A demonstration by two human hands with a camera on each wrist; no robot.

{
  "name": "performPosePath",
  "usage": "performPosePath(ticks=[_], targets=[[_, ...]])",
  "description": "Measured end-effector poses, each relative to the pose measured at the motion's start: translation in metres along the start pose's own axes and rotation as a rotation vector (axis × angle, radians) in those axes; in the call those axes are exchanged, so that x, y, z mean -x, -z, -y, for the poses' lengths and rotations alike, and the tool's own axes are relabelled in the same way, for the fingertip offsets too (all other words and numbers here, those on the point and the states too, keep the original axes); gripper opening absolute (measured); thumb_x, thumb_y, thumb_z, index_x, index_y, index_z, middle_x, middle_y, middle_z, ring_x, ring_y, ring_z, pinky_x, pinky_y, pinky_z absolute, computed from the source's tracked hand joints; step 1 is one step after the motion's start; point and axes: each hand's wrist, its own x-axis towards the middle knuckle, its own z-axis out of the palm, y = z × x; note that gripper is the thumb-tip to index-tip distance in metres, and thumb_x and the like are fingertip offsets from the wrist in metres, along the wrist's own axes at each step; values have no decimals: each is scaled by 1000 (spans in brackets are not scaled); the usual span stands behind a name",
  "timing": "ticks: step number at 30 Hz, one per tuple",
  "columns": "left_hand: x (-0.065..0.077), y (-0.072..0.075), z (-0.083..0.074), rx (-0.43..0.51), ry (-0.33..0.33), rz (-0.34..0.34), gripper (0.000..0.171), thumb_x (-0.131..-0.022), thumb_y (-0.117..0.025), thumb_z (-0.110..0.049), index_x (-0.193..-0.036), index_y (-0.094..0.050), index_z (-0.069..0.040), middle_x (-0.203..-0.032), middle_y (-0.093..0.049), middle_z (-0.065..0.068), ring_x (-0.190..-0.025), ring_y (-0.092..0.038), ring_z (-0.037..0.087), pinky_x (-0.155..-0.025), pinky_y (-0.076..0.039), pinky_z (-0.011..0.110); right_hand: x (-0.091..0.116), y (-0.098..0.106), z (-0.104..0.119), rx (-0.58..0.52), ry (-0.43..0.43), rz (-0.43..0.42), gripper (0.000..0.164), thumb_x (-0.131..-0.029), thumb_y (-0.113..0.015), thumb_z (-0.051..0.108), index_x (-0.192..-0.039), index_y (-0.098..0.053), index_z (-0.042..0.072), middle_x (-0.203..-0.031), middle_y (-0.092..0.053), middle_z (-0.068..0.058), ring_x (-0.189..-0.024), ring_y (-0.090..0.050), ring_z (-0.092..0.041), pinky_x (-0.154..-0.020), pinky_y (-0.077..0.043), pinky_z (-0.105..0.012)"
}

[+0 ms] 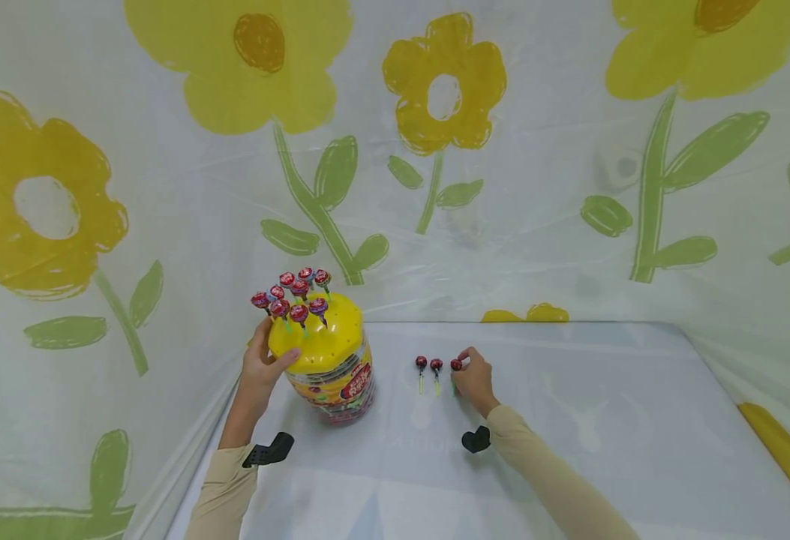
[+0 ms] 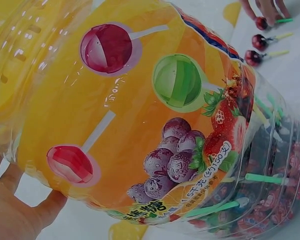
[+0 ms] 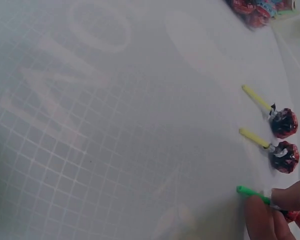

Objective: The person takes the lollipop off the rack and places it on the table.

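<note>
A large clear candy jar [image 1: 356,382] with a yellow lid [image 1: 337,341] stands on the table at left of centre. Several wrapped lollipops [image 1: 298,315] stick up from holes in that lid. My left hand [image 1: 262,371] grips the lid's left edge, its thumb on top and its fingers round the side. On the tabletop to the right, my right hand [image 1: 476,382] pinches a dark red lollipop with a green stick [image 3: 252,192] between thumb and fingers. Just left of it lie two dark red lollipops [image 1: 437,365] with yellow sticks, side by side.
The white-covered table [image 1: 590,450] reaches right and toward me. Behind it hangs a white curtain [image 1: 536,232] printed with yellow flowers. Through the jar's lower wall, many more wrapped lollipops [image 2: 270,205] show. A black wrist mount sits on each forearm.
</note>
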Motion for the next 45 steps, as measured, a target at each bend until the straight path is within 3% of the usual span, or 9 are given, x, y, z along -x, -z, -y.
performPosePath(ticks=[9,18,26,34,45], targets=[[0,-1,0,-13,5,-5,73,-80,-63,-16,-139,-19,-23,-133,-34,3,-110,-42,17,-85,-42,18,0,5,-2,41,-17,18,35,-71,-63,4,-102,-46,6,-70,-55,-9,-46,-52,-17,-44,-42,-25],[-1,-1,-3,-12,3,-3,71,-81,-62,-14,-138,-20,-24,-132,-35,2,-111,-42,17,-86,-42,18,-5,17,4,89,5,-5,33,-75,-65,10,-102,-47,5,-80,-55,-11,-68,-49,-21,-56,-43,-27],[-2,1,-1,-10,-3,1,71,-81,-61,-15,-138,-20,-22,-133,-34,2,-111,-42,17,-85,-42,18,-7,35,21,-22,77,6,32,-76,-64,13,-103,-51,1,-81,-56,-12,-58,-51,-19,-49,-45,-26],[1,0,0,-10,-2,4,71,-82,-61,-16,-138,-19,-24,-132,-34,2,-111,-42,17,-85,-41,17,-7,48,39,-59,151,17,30,-76,-66,16,-100,-53,4,-86,-56,-10,-67,-54,-21,-54,-49,-27],[1,-1,-2,-16,1,-7,71,-81,-62,-16,-139,-20,-22,-133,-34,2,-112,-41,16,-85,-41,17,5,64,83,-168,276,63,23,-78,-65,16,-96,-53,9,-85,-56,-9,-71,-55,-21,-56,-51,-28]])
